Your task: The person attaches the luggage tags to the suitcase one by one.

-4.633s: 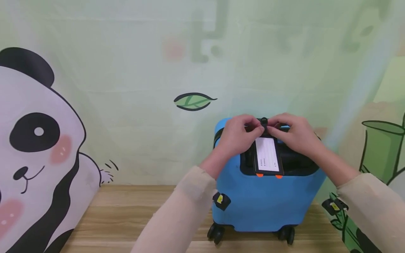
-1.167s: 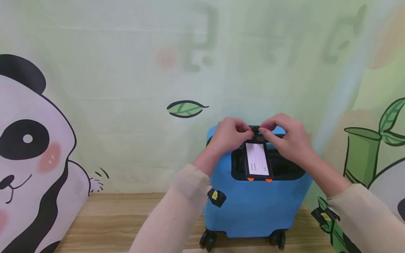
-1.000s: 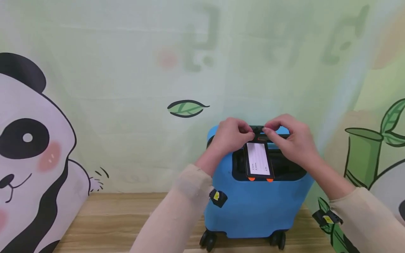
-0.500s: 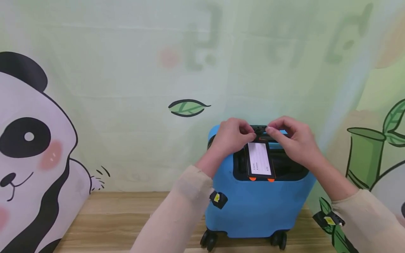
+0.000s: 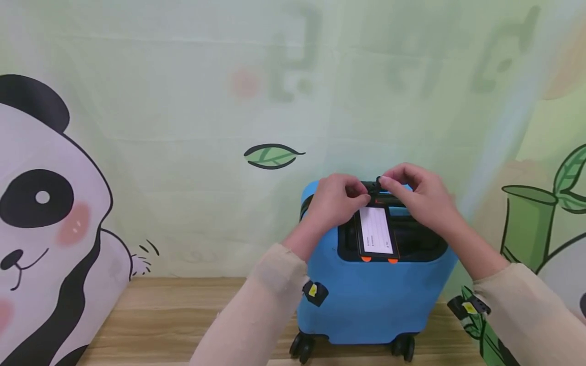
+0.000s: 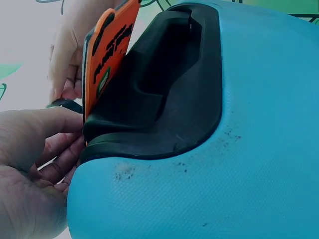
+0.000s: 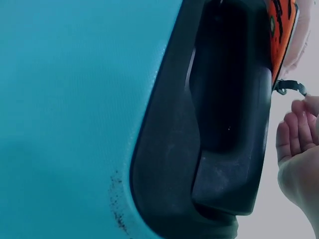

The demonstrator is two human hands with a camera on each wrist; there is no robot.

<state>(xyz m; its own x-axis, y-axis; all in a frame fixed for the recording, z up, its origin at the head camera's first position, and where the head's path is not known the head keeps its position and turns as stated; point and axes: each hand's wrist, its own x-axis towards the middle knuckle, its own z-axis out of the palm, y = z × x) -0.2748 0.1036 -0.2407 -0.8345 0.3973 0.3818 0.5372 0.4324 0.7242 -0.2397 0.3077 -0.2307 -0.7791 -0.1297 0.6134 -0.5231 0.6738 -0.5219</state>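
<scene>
A blue suitcase (image 5: 366,300) stands upright with a luggage tag (image 5: 377,230) lying over its black handle recess. The tag's head-view side shows a white card; its orange back shows in both wrist views. A black strap (image 7: 291,85) runs from the tag. My left hand (image 5: 336,201) pinches at the tag's top, by the strap's base, with its fingertips partly hidden. On the other side, my right hand (image 5: 421,195) pinches the free end of the strap between thumb and forefinger, slightly above the suitcase handle (image 5: 393,200).
The suitcase's black wheels (image 5: 302,347) rest on a wood-grain surface (image 5: 183,315). Behind stands a pale green printed backdrop (image 5: 183,152) with a panda picture (image 5: 41,229) at the left. A small black device (image 5: 316,293) sits at the left cuff.
My right hand first drew the strap end rightward, then came slightly up and back left, where the strap now shows upright. My left hand stays nearly in place; the head view has shifted.
</scene>
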